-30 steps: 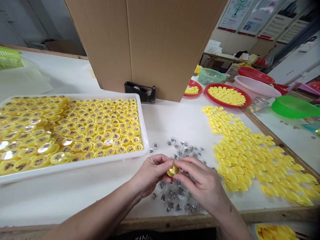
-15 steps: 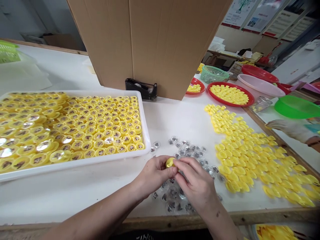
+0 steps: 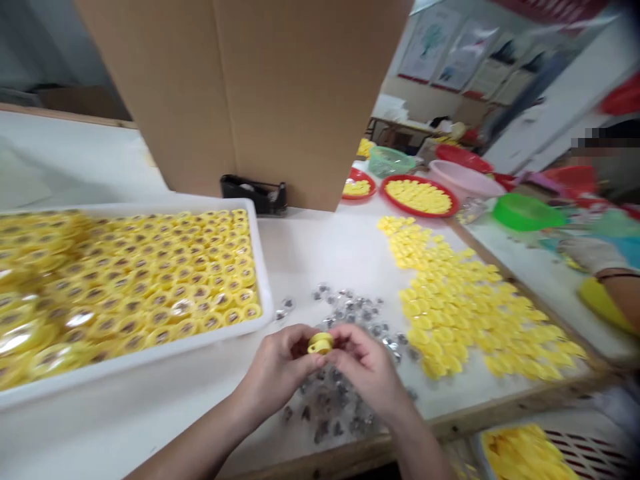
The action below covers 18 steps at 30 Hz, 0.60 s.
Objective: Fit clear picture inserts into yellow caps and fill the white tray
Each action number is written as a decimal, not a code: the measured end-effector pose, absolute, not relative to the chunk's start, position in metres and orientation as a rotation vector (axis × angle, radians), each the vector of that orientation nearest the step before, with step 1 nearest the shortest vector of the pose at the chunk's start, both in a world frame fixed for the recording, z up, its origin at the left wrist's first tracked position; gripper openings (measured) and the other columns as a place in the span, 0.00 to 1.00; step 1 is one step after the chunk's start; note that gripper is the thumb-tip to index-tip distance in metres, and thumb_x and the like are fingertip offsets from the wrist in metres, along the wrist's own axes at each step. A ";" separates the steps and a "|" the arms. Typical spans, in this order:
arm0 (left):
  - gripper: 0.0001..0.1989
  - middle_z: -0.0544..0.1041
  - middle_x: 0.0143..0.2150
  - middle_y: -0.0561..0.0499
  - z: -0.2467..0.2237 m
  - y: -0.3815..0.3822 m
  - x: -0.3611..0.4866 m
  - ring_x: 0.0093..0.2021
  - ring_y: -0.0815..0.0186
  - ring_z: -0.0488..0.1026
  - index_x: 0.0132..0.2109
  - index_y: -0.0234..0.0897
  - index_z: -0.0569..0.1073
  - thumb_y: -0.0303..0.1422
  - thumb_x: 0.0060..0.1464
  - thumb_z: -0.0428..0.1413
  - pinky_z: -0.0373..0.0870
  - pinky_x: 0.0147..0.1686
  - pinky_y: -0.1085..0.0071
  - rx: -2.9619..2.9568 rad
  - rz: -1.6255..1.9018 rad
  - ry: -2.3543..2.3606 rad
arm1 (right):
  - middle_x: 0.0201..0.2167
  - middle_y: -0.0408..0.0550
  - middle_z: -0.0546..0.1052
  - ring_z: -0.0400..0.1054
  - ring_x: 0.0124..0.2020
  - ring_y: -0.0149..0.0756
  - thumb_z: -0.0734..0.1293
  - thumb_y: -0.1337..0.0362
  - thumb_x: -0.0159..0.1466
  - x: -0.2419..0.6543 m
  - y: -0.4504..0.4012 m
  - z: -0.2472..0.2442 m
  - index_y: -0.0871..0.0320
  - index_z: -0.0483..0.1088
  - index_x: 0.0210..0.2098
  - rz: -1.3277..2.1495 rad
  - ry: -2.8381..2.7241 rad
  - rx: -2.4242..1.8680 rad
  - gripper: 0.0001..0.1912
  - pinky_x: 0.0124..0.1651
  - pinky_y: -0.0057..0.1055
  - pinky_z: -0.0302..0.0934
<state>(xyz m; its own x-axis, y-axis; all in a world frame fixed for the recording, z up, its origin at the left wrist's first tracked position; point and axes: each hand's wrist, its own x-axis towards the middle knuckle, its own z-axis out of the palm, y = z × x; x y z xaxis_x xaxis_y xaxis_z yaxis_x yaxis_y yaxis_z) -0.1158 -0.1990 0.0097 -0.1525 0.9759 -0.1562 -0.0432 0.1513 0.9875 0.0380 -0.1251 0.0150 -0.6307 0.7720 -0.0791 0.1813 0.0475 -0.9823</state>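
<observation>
A small round yellow plastic piece [image 3: 321,343] with a raised rim and a hole is pinched between both hands above the table. My left hand [image 3: 283,357] closes on its left side with thumb and fingers. From the right, my right hand [image 3: 364,363] grips the same piece. Below and around the hands lie many small clear discs [image 3: 353,307] with dark printed pictures. Left of them, a white tray [image 3: 265,287] holds rows of yellow pieces with pictures in their centres, stacked higher at its left. To the right, loose yellow pieces [image 3: 445,300] are spread out.
A large cardboard box [image 3: 260,87] stands behind, with a black tape dispenser [image 3: 254,195] at its foot. Red plate [image 3: 419,196] and green basin [image 3: 527,212] stand at the back right. A co-worker's gloved hand [image 3: 590,253] is at far right. A wooden edge [image 3: 450,430] borders the table.
The camera view has swung to the right, so the tray and box sit further left. The yellow piece has been turned between my fingers; both hands still hold it.
</observation>
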 end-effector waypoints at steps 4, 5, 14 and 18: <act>0.13 0.73 0.30 0.50 0.006 -0.199 -0.120 0.32 0.65 0.66 0.35 0.35 0.74 0.42 0.50 0.57 0.61 0.30 0.73 1.096 1.094 1.442 | 0.24 0.39 0.70 0.62 0.25 0.28 0.69 0.66 0.55 0.034 -0.133 0.009 0.58 0.70 0.31 1.632 -1.749 -0.994 0.05 0.28 0.25 0.56; 0.14 0.72 0.30 0.51 0.004 -0.198 -0.121 0.31 0.65 0.65 0.34 0.35 0.73 0.43 0.50 0.57 0.61 0.29 0.73 1.107 1.077 1.429 | 0.23 0.39 0.69 0.61 0.24 0.28 0.69 0.66 0.55 0.033 -0.134 0.006 0.58 0.70 0.31 1.618 -1.735 -1.003 0.04 0.27 0.24 0.55; 0.17 0.76 0.35 0.46 0.005 -0.198 -0.110 0.33 0.63 0.71 0.45 0.33 0.75 0.38 0.51 0.54 0.67 0.33 0.71 1.119 1.063 1.544 | 0.28 0.46 0.75 0.69 0.29 0.35 0.68 0.56 0.55 0.038 -0.132 -0.022 0.59 0.71 0.32 1.671 -1.594 -1.044 0.12 0.33 0.28 0.64; 0.23 0.71 0.53 0.43 0.008 -0.202 -0.107 0.42 0.57 0.72 0.51 0.45 0.73 0.36 0.44 0.61 0.69 0.42 0.65 1.622 0.994 1.713 | 0.34 0.50 0.79 0.73 0.36 0.44 0.71 0.49 0.51 0.040 -0.124 -0.036 0.57 0.73 0.37 1.752 -1.477 -1.163 0.20 0.37 0.33 0.68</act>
<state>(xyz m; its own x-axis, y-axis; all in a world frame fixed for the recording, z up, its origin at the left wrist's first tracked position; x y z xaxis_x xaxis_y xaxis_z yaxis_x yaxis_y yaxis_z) -0.1068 -0.2017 0.0084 -0.0985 0.9916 0.0839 0.5650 -0.0137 0.8249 0.0400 -0.1238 -0.0362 -0.4641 0.8478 -0.2567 0.1099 -0.2325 -0.9664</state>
